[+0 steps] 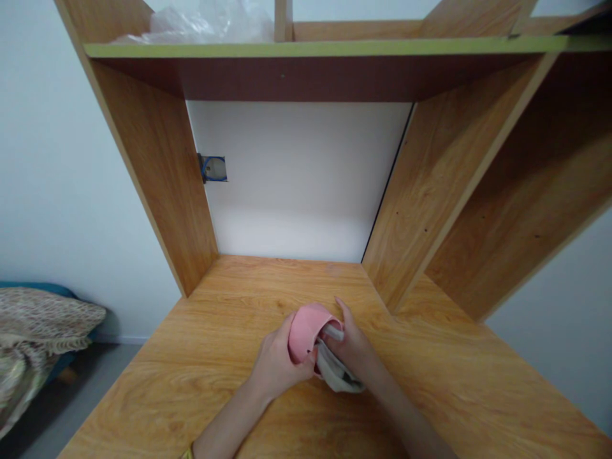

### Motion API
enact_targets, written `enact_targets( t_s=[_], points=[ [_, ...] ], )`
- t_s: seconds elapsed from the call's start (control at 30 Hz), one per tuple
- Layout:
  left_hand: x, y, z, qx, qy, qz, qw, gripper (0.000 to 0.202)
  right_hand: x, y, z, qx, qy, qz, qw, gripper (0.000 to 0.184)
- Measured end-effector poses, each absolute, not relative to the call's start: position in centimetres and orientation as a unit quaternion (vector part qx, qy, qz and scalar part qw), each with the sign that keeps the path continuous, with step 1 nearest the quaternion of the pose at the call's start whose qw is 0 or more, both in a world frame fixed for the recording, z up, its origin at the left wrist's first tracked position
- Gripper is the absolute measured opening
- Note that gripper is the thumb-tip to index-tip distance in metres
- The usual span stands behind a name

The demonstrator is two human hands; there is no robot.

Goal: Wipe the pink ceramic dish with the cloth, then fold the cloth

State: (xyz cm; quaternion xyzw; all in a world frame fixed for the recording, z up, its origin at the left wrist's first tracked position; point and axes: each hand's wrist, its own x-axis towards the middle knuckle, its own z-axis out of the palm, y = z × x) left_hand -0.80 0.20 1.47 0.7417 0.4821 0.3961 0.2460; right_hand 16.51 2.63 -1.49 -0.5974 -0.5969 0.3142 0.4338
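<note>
Both my hands meet over the middle of a wooden desk (201,357). My left hand (273,368) is closed round a pink piece of cloth (306,330), rolled into a rounded shape. My right hand (354,349) grips the same bundle from the other side, fingers curled over it, with a grey piece of cloth (335,375) hanging below its palm. The pink and grey cloth touch each other; I cannot tell if they are one item or two.
Wooden side panels (162,178) rise left and right of the desk, with a green-edged shelf (335,48) overhead holding clear plastic wrap (210,22). A wall socket opening (213,169) sits in the white back wall. A patterned blanket (33,325) lies at lower left.
</note>
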Motion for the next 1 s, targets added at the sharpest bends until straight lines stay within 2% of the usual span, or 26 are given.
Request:
enact_targets(
  t_s=[0.27,0.4,0.5,0.63,0.8,1.0],
  points=[
    [-1.2,0.3,1.4,0.731,0.475,0.403,0.278,0.063,16.2,2.1,0.1,-0.574,-0.593,0.304,0.475,0.067],
    [-0.9,0.4,1.0,0.716,0.468,0.421,0.301,0.074,15.9,2.1,0.3,-0.572,-0.559,0.286,0.528,0.065],
    [-0.6,0.4,0.5,0.715,0.466,0.395,0.341,0.079,15.6,2.0,0.5,-0.547,-0.529,0.331,0.558,0.067],
    [-0.3,0.2,0.0,0.714,0.438,0.406,0.365,0.072,15.1,1.8,0.8,-0.491,-0.498,0.39,0.599,0.07],
    [-0.3,0.2,0.0,0.699,0.441,0.435,0.357,0.066,14.9,2.1,0.4,-0.508,-0.501,0.375,0.592,0.071],
    [-0.6,0.1,0.9,0.72,0.467,0.43,0.283,0.062,15.5,2.6,-0.1,-0.556,-0.518,0.334,0.558,0.072]
  ],
)
